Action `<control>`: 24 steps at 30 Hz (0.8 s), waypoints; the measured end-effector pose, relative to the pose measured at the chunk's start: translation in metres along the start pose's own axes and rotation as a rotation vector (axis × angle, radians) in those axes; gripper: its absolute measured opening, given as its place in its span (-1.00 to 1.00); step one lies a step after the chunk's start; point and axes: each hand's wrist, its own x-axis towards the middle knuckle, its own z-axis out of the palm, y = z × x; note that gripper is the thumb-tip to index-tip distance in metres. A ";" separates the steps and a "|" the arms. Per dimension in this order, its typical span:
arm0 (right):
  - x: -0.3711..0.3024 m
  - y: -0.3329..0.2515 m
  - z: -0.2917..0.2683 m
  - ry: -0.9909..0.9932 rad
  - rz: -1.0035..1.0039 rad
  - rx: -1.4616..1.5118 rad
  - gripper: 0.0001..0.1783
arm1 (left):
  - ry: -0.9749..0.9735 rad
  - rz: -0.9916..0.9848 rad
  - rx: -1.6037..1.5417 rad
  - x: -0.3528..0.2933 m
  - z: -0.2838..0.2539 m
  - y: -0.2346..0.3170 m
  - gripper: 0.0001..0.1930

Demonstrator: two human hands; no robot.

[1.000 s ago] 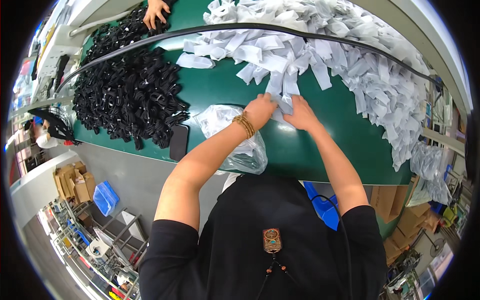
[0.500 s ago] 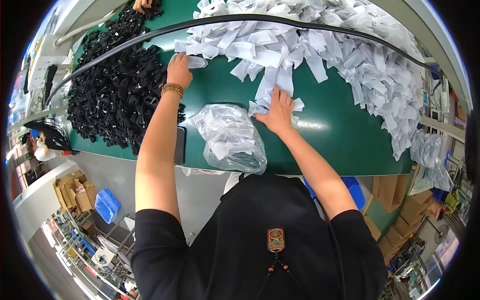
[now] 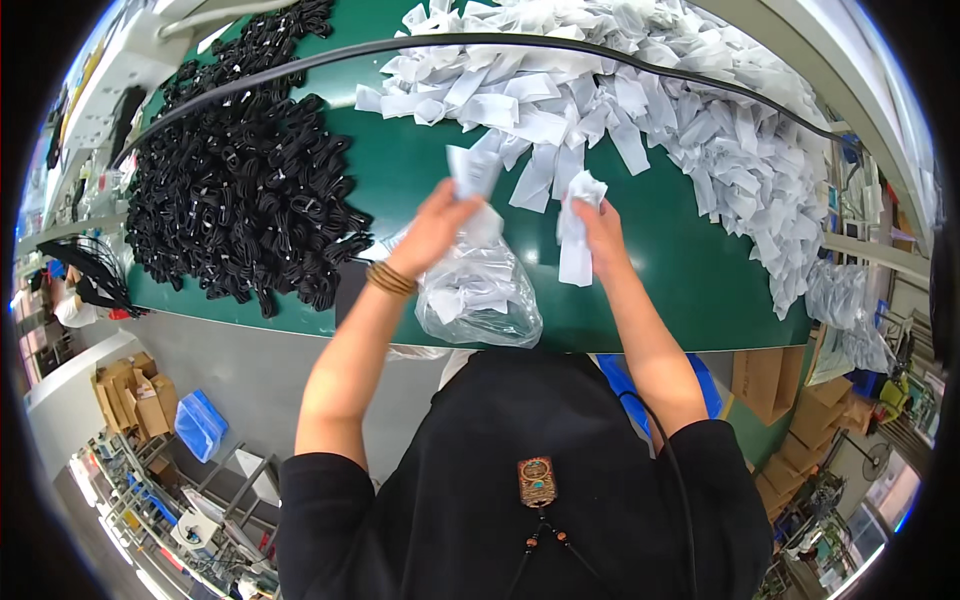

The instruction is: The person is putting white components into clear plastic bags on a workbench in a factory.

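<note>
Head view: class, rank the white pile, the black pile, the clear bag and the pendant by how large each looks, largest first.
1. White pile
2. Black pile
3. Clear bag, partly hidden by the left hand
4. Pendant

Black cable (image 3: 480, 40): arching over the green table (image 3: 690, 290)
Cardboard boxes (image 3: 135, 397), blue bin (image 3: 201, 427): off the table's near left side
Open carton (image 3: 768, 383): by the table's near right corner
Fan (image 3: 876, 461): farther out past the table's near right corner

Packets (image 3: 740, 170) and cables (image 3: 240, 200) on green table (image 3: 705, 285)
</note>
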 end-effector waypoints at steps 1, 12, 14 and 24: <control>-0.005 -0.015 0.002 -0.080 0.189 0.530 -0.46 | -0.074 -0.009 -0.019 -0.007 0.023 0.003 -0.58; -0.076 -0.054 0.034 -0.215 0.150 0.566 -0.30 | 0.333 0.596 0.783 -0.059 0.098 0.010 -0.56; -0.086 -0.047 0.036 -0.212 0.229 0.554 -0.32 | 0.159 0.511 0.836 -0.077 0.093 0.011 -0.54; -0.108 -0.041 0.110 -0.892 -0.692 -0.439 -0.15 | 0.905 0.015 0.269 -0.150 0.043 -0.144 -0.50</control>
